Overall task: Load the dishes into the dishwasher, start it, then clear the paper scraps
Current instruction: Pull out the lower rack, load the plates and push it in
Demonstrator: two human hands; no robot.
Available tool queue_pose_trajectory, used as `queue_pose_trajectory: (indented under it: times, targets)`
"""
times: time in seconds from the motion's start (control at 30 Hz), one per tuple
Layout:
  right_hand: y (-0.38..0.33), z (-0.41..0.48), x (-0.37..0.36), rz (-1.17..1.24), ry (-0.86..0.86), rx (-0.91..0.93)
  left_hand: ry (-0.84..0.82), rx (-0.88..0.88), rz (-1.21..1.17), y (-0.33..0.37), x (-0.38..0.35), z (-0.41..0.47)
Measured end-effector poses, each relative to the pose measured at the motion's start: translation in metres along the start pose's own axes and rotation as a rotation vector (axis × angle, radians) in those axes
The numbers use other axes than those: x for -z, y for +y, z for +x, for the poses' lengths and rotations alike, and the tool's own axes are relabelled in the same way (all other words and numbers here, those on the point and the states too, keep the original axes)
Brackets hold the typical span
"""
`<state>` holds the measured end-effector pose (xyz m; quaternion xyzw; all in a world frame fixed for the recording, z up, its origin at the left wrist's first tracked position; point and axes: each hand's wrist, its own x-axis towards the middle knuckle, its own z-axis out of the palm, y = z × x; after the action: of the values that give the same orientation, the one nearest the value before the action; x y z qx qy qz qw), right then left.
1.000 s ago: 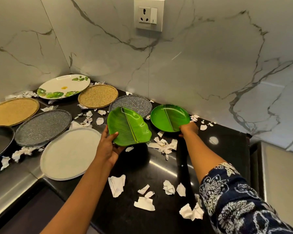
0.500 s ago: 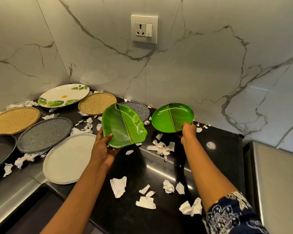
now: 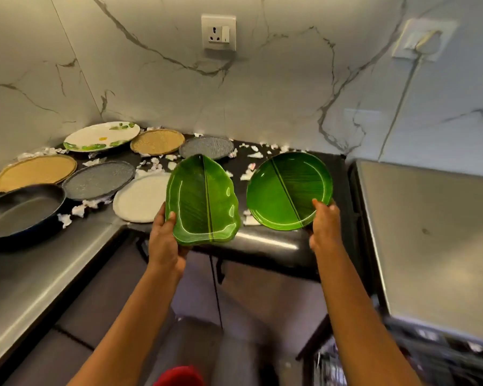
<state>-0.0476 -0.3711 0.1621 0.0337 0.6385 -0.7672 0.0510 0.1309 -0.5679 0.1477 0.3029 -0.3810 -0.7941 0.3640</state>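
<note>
Leaf-shaped green plate sits in the left hand, thumb pressed on its glossy face near the lower rim and fingers curled underneath. The round green plate is pinched the same way by the right hand, thumb over the near rim. Both plates are off the black countertop, held side by side but apart over its front edge, faces tilted toward the camera.

Behind them lie paper scraps, a white plate, a grey speckled plate, a frying pan and more plates by the wall.

This looks like the carry to the dishwasher, early in the loading. What seems to be a wire rack shows, blurred, at the lower right under a steel-topped appliance. A thumb-on-rim hold on glazed ware can slip, so the plates are best brought down low without swinging, kept from knocking together, and slotted on edge one at a time.
</note>
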Motion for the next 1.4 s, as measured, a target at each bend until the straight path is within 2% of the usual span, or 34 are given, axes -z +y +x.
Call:
queue_pose_trajectory:
  times: [0.17, 0.33, 0.57, 0.73, 0.83, 1.0, 1.13, 1.4]
  targets:
    - [0.026, -0.112, 0.073, 0.03, 0.11, -0.055, -0.012, 0.055, 0.061, -0.014, 0.051, -0.089]
    - [0.051, -0.183, 0.151, -0.054, 0.211, -0.125, -0.001, 0.132, 0.172, -0.045, 0.084, -0.151]
    - [0.088, -0.237, 0.25, -0.203, 0.286, -0.244, 0.014, 0.268, 0.191, -0.114, 0.103, -0.224]
    - [0.114, -0.258, 0.329, -0.351, 0.449, -0.232, 0.033, 0.361, 0.246, -0.168, 0.112, -0.264]
    - [0.135, -0.265, 0.38, -0.511, 0.481, -0.246, 0.065, 0.394, 0.28, -0.206, 0.118, -0.286]
    - [0.198, -0.257, 0.459, -0.777, 0.42, -0.366, 0.098, 0.391, 0.348, -0.283, 0.133, -0.331]
    - [0.259, -0.242, 0.501, -0.962, 0.259, -0.463, 0.17, 0.414, 0.307, -0.347, 0.155, -0.369]
    - [0.349, -0.211, 0.511, -1.083, 0.019, -0.497, 0.278, 0.448, 0.27, -0.423, 0.179, -0.4]
